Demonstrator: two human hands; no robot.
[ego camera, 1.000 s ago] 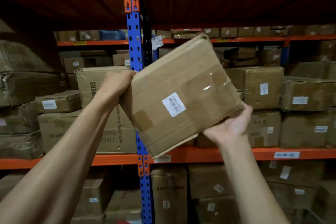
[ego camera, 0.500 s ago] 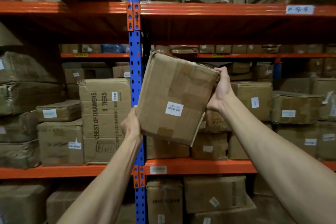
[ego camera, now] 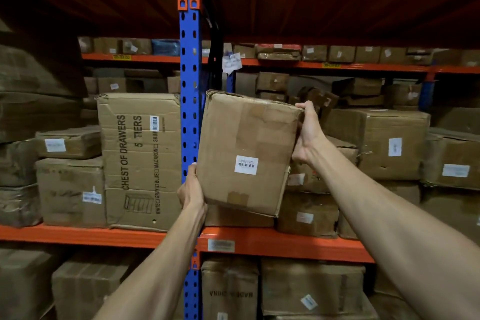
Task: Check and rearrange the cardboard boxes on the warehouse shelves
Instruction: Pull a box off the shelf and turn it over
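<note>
**Box held up at the middle shelf, both hands on it**

Two bare forearms reach forward and up from the bottom of the view. The left hand (ego camera: 191,189) cups the lower left edge of a cardboard box (ego camera: 246,150), its grip pressed against the side with the thumb up along the corner. The right hand (ego camera: 307,135) is clamped over the upper right corner, fingers hooked across the top edge and out of sight behind it. The box is off the shelf, in the air and tilted a little, its top leaning left. A white barcode label (ego camera: 246,165) sits low on the facing side, among brown tape patches.

Just behind the left hand stands the blue upright post (ego camera: 191,112) of the rack. The orange shelf beam (ego camera: 285,244) runs below the box. On that shelf, left of the post, a tall carton printed "CHEST OF DRAWERS 5 TIERS" (ego camera: 140,161) stands upright; to the right, labelled cartons are stacked. Farther back, another rack carries rows of smaller boxes.
</note>
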